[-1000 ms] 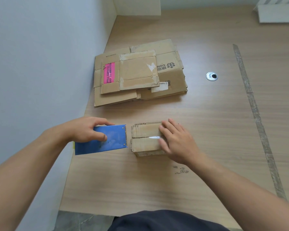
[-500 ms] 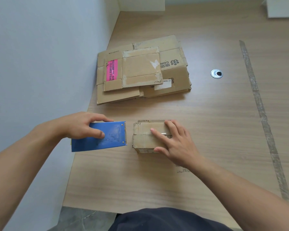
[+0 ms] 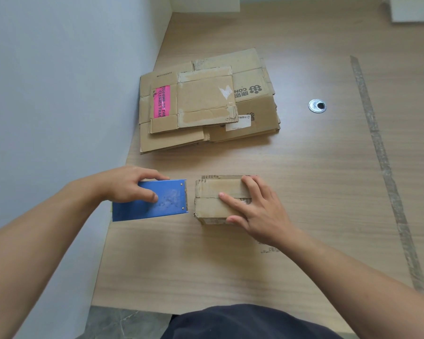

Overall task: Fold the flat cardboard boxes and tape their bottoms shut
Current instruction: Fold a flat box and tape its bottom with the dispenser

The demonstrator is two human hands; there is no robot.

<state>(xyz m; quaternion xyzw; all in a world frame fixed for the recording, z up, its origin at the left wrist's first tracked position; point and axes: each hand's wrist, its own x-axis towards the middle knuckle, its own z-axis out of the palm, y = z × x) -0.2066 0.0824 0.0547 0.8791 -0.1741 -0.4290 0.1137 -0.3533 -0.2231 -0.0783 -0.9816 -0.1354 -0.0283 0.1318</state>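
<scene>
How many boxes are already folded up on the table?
1: the folded box under the right hand, beside the blue tape dispenser. The others lie flat in a stack behind.

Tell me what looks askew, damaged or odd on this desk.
The stack of flat boxes lies fanned and crooked, edges unaligned, with torn tape scraps on the top one. A long strip of old tape residue runs down the right of the table. The small box has frayed edges.
</scene>
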